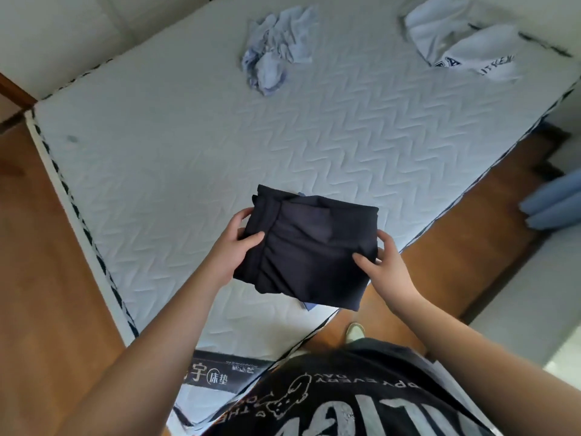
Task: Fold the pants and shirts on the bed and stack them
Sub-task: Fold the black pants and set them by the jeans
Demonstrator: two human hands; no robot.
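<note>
Head view: the fingers (251, 239) of the left hand (234, 243) curl round the left edge of a folded dark garment (309, 247), thumb on top and the other fingers tucked beneath the cloth. The right hand (382, 265) grips the garment's right edge in the same way, its thumb lying across the top surface and its fingers wrapped behind the fold. Both forearms reach forward from the bottom of the picture.

The dark garment is a compact, roughly square bundle (navy or black, hard to tell which), held between the two hands over the near corner of the bed (188, 146). Whether its underside touches the mattress cannot be told. A sliver of blue fabric (308, 306) shows at its lower edge and another at its upper edge.

Farther out on the quilted white mattress, a crumpled light-blue garment (276, 48) lies well apart from the hands, near the far middle. At the far right corner lies a pale shirt (465, 39) with dark lettering, loosely spread rather than folded.

A dark label (220, 376) with printed characters sits on the mattress edge closest to the person. The person wears a dark printed T-shirt (361, 401), and a pale shoe (355, 332) shows on the wooden floor (47, 262) beside the bed. A blue object (553, 199) rests at the right edge.
</note>
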